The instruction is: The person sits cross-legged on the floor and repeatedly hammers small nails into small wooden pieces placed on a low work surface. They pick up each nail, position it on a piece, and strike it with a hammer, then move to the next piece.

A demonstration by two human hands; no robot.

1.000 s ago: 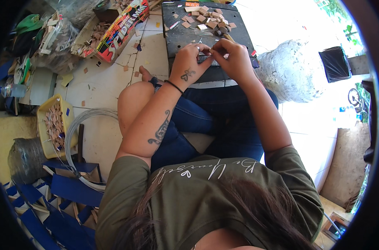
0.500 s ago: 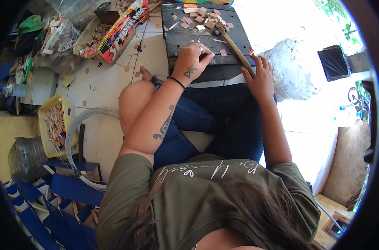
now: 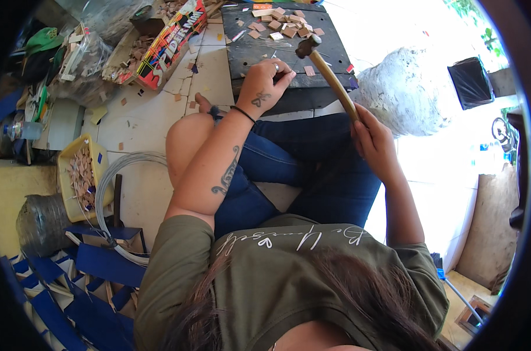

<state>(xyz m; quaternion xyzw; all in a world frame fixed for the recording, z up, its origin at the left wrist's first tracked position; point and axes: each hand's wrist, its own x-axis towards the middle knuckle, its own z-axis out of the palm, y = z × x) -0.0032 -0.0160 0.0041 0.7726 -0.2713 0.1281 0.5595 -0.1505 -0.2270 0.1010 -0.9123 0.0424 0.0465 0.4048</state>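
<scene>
My right hand point(image 3: 370, 137) grips the wooden handle of a hammer point(image 3: 329, 73), its dark metal head raised over the dark work board point(image 3: 259, 47). My left hand point(image 3: 264, 88) rests on the board's near edge with fingers pinched on something too small to identify. Several small tan wooden pieces point(image 3: 283, 23) lie scattered on the far part of the board. I sit cross-legged in blue jeans behind the board.
A yellow tray point(image 3: 72, 169) of small pieces and a coil of wire point(image 3: 116, 193) lie at my left. Blue strips point(image 3: 72, 281) pile at lower left. A colourful box point(image 3: 166, 44) and bags sit at top left; a white sack point(image 3: 405, 88) stands at right.
My right hand left the spot beside my left hand, took the hammer by its handle and drew back toward my knee, raising it. My left hand stays pinched on the board.
</scene>
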